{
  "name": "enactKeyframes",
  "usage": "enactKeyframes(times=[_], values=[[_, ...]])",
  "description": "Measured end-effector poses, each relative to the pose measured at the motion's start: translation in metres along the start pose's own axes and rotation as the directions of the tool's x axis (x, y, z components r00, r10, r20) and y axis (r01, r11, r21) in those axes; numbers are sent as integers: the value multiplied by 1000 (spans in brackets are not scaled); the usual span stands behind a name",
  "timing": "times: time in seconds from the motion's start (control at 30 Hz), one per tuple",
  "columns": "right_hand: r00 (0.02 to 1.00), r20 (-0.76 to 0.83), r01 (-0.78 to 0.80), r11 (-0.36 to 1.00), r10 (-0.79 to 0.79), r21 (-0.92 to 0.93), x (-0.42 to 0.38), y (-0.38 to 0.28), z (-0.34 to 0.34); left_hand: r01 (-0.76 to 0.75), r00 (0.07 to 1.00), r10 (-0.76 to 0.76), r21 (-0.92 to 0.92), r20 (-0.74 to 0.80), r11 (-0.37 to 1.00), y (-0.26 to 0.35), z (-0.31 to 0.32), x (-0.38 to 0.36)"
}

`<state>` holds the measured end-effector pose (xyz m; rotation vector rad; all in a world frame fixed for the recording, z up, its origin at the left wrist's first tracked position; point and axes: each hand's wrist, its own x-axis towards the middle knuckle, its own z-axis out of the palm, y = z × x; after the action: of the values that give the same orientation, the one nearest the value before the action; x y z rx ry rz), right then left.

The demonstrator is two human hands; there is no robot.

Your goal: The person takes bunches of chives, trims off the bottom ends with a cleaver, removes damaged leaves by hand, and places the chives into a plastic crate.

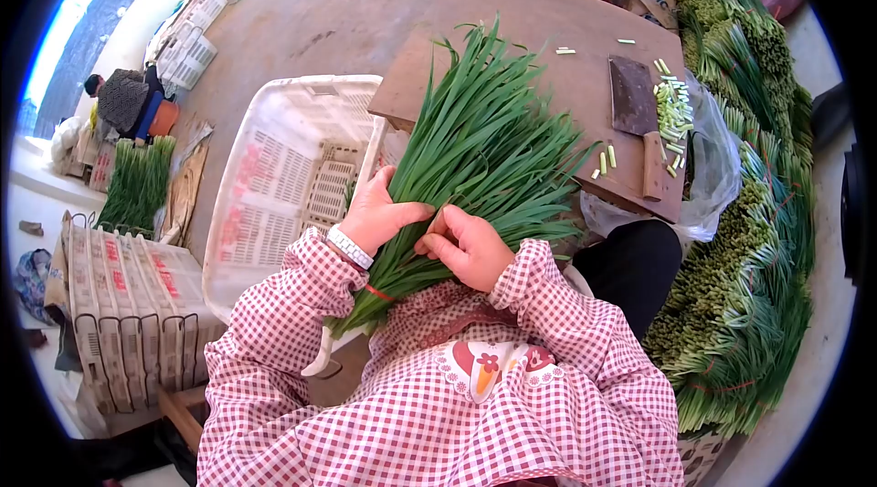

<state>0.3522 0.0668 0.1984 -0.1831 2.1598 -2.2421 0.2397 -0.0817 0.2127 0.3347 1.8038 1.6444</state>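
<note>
A large bunch of green garlic chives [493,131] lies across my lap, leaf tips pointing away from me. A red band [377,292] circles its stem end. My left hand [385,213] is closed around the bunch's left side, its thumb lying across the leaves. Over the middle of the leaves, my right hand [468,248] has thumb and fingers pinched together. Whatever thin thing they hold is too small to make out. On the wooden table [512,21] ahead rests a cleaver [632,96] with a wooden handle, beside cut pale stem ends [674,108].
An open white plastic crate [265,195] stands to my left, with stacked crates [137,304] nearer. Banded chives [731,304] are piled high along my right. A clear plastic bag [713,163] hangs at the table's edge. Another person [128,99] sits at the far left near more chives.
</note>
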Motion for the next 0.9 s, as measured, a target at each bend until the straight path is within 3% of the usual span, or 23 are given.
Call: enactKeyframes(times=[0.07,0.23,0.3,0.4,0.5,0.53,0.6,0.7,0.73,0.77,0.8,0.83,0.87,0.9], values=[[998,8,-56,992,55,116,1,2,-1,9,1000,-9,35,-5,999,-3,-1,3],[1000,15,-13,993,11,115,-3,-5,0,37,999,-36,62,-17,997,9,1,7],[1000,25,7,995,-10,102,-5,-8,1,165,986,-165,27,-11,986,22,6,5],[1000,19,-25,984,22,175,-6,-11,4,213,977,-211,92,-32,973,24,9,8],[998,39,40,988,-46,149,-5,-12,7,240,970,-236,86,-49,967,29,15,7],[999,52,-30,933,13,357,-5,-15,6,223,975,-221,101,-30,970,26,15,9],[973,124,-226,692,195,685,-7,-25,7,218,976,-216,157,-32,963,26,14,11],[940,222,-339,648,258,682,-8,-26,0,221,975,-218,191,-35,956,25,16,12],[946,155,-323,804,283,499,-9,-36,-2,207,978,-203,224,-41,952,23,15,13],[945,161,-327,805,285,494,-9,-34,-4,193,981,-187,256,-47,947,21,14,14],[979,118,-180,976,166,120,-9,-32,-7,177,984,-175,256,-30,950,15,11,17],[991,128,2,961,34,-276,-9,-32,-9,177,984,-174,249,-33,952,8,10,21],[983,181,118,841,-24,-528,-9,-34,-11,149,989,-149,238,-16,960,2,8,25],[983,185,118,839,-21,-531,-9,-42,-9,119,992,-123,228,2,966,-1,8,26]])
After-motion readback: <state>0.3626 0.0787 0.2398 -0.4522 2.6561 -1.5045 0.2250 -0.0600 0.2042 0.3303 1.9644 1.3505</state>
